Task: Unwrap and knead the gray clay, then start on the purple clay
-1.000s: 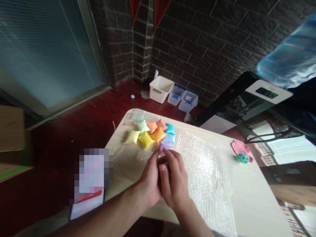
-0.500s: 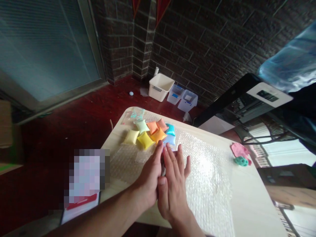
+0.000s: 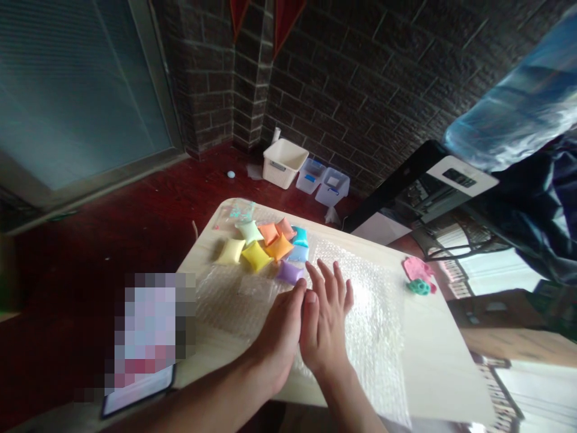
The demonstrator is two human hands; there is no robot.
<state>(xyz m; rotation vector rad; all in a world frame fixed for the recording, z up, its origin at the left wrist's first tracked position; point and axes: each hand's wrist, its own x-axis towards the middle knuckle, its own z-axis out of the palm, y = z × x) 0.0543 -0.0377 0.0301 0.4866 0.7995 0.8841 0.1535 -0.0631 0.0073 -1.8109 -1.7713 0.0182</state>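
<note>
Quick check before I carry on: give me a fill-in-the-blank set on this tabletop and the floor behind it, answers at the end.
The packet nearest the left hand is coloured ____.
Beyond the right hand, the pink piece on the table touches a piece coloured ____.
The clear sheet beneath the hands is ____ wrap.
On the floor, the cream basket stands to the ____ of the clear boxes.

Missing words: purple; green; bubble; left.
</note>
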